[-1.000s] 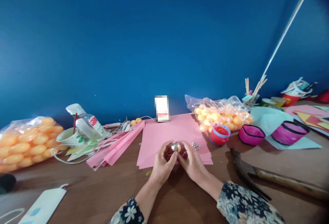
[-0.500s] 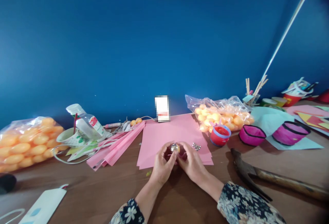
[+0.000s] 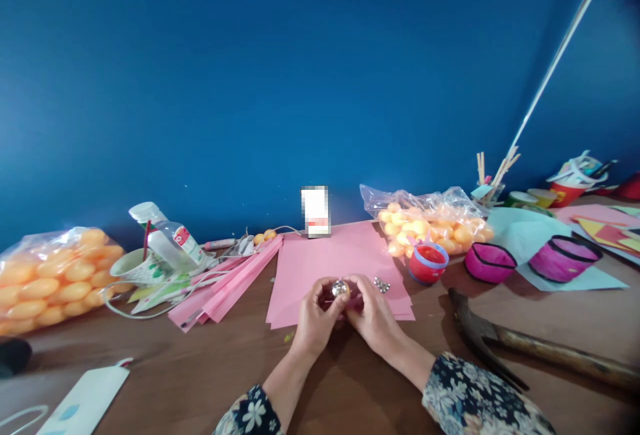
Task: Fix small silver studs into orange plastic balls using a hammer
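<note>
Grip, left hand [image 3: 316, 320]: pinched on silvery ball [image 3: 339, 287] | right hand [image 3: 374, 317]: half-curled alongside, hold unclear

A hammer [image 3: 545, 348] lies toward the right edge of the table [image 3: 200, 372]; what seem cans [image 3: 545, 196] stand along the back.

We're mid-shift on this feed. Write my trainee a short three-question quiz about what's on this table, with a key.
1. Multiple choice: what sits at the fingertips of the left hand and right hand?
A) a wooden stick
B) a small silvery round piece
C) a water bottle

2. True or false: the claw hammer lies on the brown tabletop, off the pink paper.

3. Count: how many clear plastic bags of orange balls are in view?

Key: 1 B; 2 true; 3 two.
</note>
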### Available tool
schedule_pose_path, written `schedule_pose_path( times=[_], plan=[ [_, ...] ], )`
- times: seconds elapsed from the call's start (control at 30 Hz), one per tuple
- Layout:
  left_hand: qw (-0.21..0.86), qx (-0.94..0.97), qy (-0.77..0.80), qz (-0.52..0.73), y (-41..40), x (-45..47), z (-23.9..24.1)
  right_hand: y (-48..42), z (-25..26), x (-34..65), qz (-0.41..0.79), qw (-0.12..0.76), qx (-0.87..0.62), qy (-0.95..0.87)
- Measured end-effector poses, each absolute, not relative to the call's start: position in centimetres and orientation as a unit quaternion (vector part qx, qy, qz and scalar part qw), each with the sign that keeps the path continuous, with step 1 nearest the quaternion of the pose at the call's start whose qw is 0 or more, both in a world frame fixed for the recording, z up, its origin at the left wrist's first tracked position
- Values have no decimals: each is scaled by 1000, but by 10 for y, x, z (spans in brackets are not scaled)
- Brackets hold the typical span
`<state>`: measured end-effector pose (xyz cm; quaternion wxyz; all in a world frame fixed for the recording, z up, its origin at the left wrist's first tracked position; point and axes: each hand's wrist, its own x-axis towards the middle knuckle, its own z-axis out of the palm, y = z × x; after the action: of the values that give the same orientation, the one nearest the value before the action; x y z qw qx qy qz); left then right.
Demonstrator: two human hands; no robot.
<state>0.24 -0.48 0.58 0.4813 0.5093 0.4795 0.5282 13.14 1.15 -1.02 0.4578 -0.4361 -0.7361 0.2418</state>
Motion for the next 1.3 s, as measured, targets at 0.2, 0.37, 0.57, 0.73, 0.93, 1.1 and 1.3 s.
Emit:
schedule_pose_path(
  times=[0.2,0.37,0.57,0.73,0.93,1.1,1.3],
  plan=[
    [473,512,488,526,-4,2,5,10,-9,132,256,455,-438,-732],
    [504,505,460,529,-5,2,7,9,-5,133,255,450,-444,-732],
    [516,511,445,523,-7,2,9,11,-7,132,252,443,-434,-742],
    [479,532,464,523,-5,2,7,14,-15,131,258,445,-438,-737],
    [471,542,476,507,-3,3,3,14,-13,133,283,431,-426,-744],
    [468,552,471,504,-3,2,3,13,-10,134,290,429,-426,-742],
    [467,553,473,503,-3,2,2,15,-11,133,285,426,-432,-742]
  ],
)
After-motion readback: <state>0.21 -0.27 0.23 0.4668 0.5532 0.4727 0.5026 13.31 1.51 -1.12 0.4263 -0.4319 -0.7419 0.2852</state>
